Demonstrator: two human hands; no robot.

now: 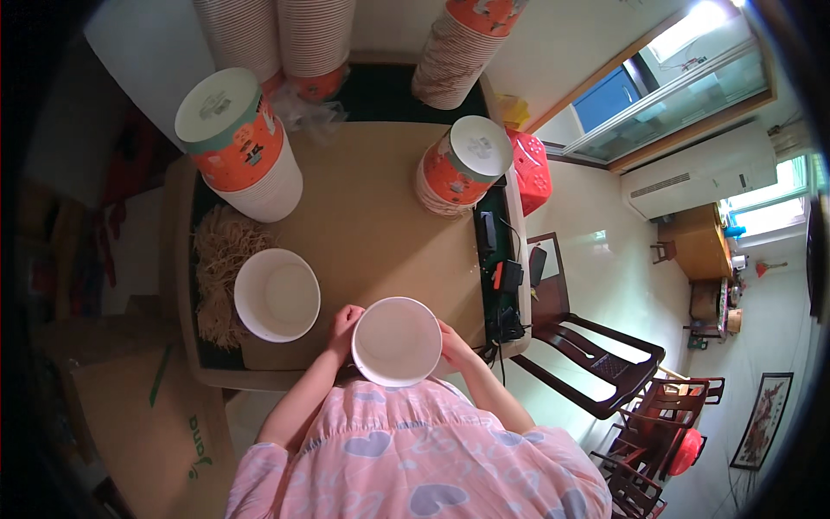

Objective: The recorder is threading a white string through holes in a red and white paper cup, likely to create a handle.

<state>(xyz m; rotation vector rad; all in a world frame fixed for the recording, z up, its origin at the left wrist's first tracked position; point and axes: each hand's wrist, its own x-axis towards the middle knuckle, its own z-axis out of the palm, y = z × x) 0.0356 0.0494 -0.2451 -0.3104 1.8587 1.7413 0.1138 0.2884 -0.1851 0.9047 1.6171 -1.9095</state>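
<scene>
A white paper tub, its round mouth turned up toward me, stands at the near edge of the table against my pink clothing. My left hand is closed at its left side, and my right hand grips its right side; the tub hides part of the fingers of both. Left of it stands a second white paper tub, also mouth up. Beside that one lies a bundle of thin beige paper strings. What is under the held tub cannot be seen.
Upside-down stacks of orange-printed tubs stand at the left and right, with taller stacks behind. Clear plastic wrap lies at the back. Black chargers and cables line the right edge. A cardboard box is at the left, a dark chair at the right.
</scene>
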